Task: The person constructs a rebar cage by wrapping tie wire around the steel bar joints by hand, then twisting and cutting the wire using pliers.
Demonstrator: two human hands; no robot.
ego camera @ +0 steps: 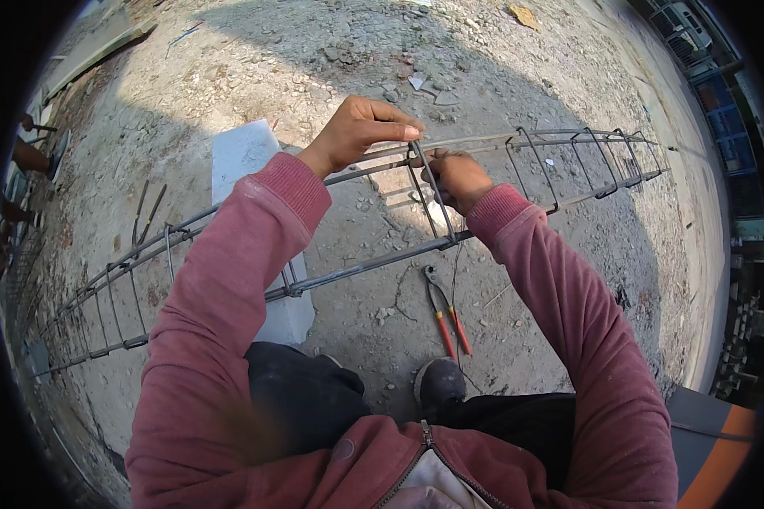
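Observation:
A long rebar cage (375, 262) of steel bars and bent stirrups crosses in front of me from lower left to upper right. My left hand (372, 129) is at the cage's far top bar, thumb and fingertips pinched together at the upper corner of a stirrup (437, 191); whether they hold a tie wire is too small to tell. Just right of that stirrup, my right hand (456, 178) is curled around the same corner from below, its fingers partly hidden behind the steel. Pincers with red and yellow handles (451, 329) lie on the ground below the cage, beside a thin dark wire (456, 273).
A pale board (242, 153) lies under the cage at left. Another tool's two dark handles (148, 213) show beyond the cage. Rubble (382, 70) covers the ground ahead. A person's leg (30, 156) is at the far left; a grey and orange object (707, 432) stands lower right.

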